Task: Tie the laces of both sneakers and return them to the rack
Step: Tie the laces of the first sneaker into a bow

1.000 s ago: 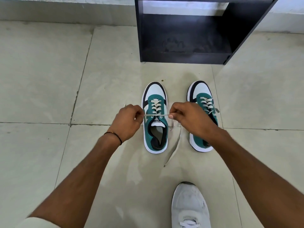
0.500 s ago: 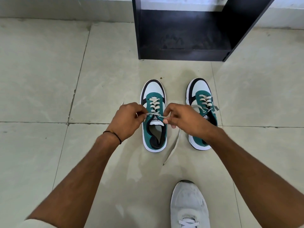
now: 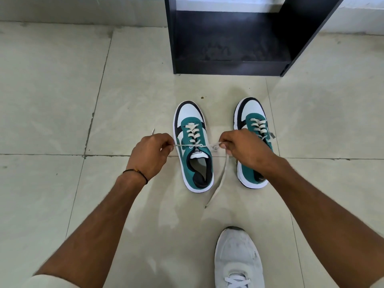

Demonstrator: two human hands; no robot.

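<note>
Two teal, white and black sneakers stand side by side on the tiled floor, toes pointing at the rack. My left hand [image 3: 150, 154] pinches one cream lace end of the left sneaker [image 3: 193, 146], pulled out to the left. My right hand [image 3: 243, 149] grips the other lace end [image 3: 220, 179], with a small loop at the fingers and a long tail trailing down onto the floor. The lace runs taut across the shoe's tongue between both hands. The right sneaker [image 3: 252, 121] is partly hidden behind my right hand and wrist.
A black open shoe rack [image 3: 228, 38] stands against the wall just beyond the sneakers, its lower shelf bare. My own foot in a pale grey shoe [image 3: 238, 258] rests on the tiles at the bottom, near the lace tail.
My hands came close together over the left sneaker half a second ago, then drew apart again, pulling the lace taut; a small loop now shows at my right fingers.
</note>
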